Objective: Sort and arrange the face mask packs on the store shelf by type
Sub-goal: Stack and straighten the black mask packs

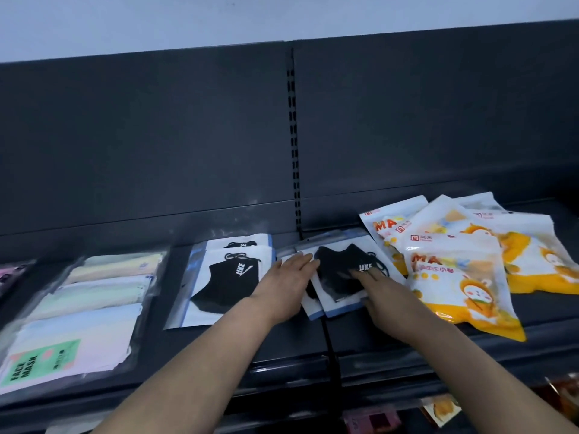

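On the dark shelf lie face mask packs of three kinds. Pastel packs with a green "FACE MASK" label fill the left. A stack of black-mask packs rests left of centre. A second small stack of black-mask packs lies at the centre. My left hand lies flat against that stack's left edge. My right hand presses flat on its right side, fingers apart. Orange cartoon packs are heaped at the right.
A dark back panel with a slotted upright rises behind the shelf. A lower shelf at the bottom right shows a pink item and another orange pack. A pink pack peeks in at the far left.
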### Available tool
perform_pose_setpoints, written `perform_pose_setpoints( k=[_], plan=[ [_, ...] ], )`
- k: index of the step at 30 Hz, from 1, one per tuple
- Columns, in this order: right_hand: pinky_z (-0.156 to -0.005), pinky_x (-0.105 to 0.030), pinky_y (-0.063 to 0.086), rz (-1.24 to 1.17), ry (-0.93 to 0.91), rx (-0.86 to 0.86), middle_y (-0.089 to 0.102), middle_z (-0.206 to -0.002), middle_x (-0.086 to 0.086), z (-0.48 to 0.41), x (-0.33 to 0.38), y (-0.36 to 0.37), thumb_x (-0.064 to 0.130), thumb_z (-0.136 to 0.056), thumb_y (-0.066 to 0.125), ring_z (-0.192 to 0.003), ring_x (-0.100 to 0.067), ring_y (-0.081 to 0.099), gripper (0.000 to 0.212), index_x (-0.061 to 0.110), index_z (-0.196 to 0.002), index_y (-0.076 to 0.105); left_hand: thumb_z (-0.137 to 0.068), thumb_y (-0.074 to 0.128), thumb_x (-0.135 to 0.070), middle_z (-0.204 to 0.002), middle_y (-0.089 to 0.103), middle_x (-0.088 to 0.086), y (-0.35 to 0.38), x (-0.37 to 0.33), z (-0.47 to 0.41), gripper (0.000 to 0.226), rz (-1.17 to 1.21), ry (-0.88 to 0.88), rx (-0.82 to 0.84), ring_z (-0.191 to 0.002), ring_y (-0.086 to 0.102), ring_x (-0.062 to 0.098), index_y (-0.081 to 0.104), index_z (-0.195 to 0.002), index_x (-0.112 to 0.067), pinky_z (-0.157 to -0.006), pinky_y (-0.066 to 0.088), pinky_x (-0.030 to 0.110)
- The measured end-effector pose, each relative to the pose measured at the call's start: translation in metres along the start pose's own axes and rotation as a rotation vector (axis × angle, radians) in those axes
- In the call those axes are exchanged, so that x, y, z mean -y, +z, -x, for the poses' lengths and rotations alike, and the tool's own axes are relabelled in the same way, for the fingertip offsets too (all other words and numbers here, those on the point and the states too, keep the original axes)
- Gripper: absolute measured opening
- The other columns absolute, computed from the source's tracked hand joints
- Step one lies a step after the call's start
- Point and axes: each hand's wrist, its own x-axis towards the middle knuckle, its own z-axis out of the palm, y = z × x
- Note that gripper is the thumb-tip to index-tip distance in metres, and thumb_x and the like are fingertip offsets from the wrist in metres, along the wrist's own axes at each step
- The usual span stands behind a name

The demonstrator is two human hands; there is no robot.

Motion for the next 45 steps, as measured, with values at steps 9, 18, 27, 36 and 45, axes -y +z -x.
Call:
perform_pose_setpoints(
  k=[9, 18, 27, 36, 45],
  plan=[
    [-0.097, -0.025, 0.042, -0.318, 0.000, 0.029, 0.040, -0.140, 0.003, 0.006, -0.022, -0.011, -0.001, -0.081, 0.049, -0.128, -0.013, 0.041, 0.065, 0.023, -0.140, 0.038, -0.085, 0.039, -0.004, -0.157, 0.028, -0.007, -0.001, 0.001, -0.023, 0.069, -0.114, 0.223, -0.079, -0.147, 0.019, 0.013, 0.031, -0.149, -0.027, -0.121, 0.012, 0.043],
    [-0.097, -0.018, 0.035, -0.469, -0.025, -0.112, 0.039, -0.143, 0.002, -0.008, -0.012, -0.012, -0.005, -0.082, 0.048, -0.127, -0.011, 0.042, 0.070, 0.023, -0.144, 0.030, -0.081, 0.048, -0.008, -0.095, 0.066, 0.000, -0.025, 0.015, 0.004, 0.035, -0.287, 0.209, -0.643, -0.085, 0.061, 0.023, 0.070, -0.106, -0.020, -0.101, 0.040, 0.045],
    [-0.118, -0.039, 0.007, -0.031, -0.157, 0.259, -0.002, -0.161, -0.002, -0.040, 0.018, -0.003, 0.038, -0.096, 0.050, -0.147, -0.029, -0.007, 0.067, 0.031, -0.151, 0.014, -0.065, 0.071, -0.008, -0.089, 0.061, 0.003, -0.034, 0.046, 0.086, 0.046, -0.333, -0.314, -0.503, -0.079, 0.055, 0.029, 0.072, -0.109, -0.023, -0.058, 0.045, 0.036],
    [-0.101, -0.048, 0.038, 0.191, -0.133, 0.290, 0.038, -0.134, -0.010, -0.044, 0.023, -0.009, 0.011, -0.080, 0.053, -0.122, -0.030, 0.038, 0.061, 0.018, -0.136, 0.031, -0.069, 0.061, -0.013, -0.103, 0.069, -0.001, -0.016, 0.035, 0.124, 0.040, -0.159, -0.533, -0.142, -0.093, 0.065, 0.028, 0.066, -0.108, -0.020, -0.066, 0.056, 0.035],
    [-0.090, -0.037, 0.048, 0.154, -0.195, 0.089, 0.039, -0.139, -0.011, -0.049, 0.008, -0.007, -0.001, -0.087, 0.044, -0.115, -0.031, 0.052, 0.067, 0.020, -0.148, 0.025, -0.080, 0.047, 0.001, -0.129, 0.045, 0.002, -0.026, 0.030, 0.129, 0.074, 0.086, -0.459, 0.157, -0.118, 0.050, 0.026, 0.035, -0.144, -0.034, -0.096, 0.046, 0.034]
  ],
)
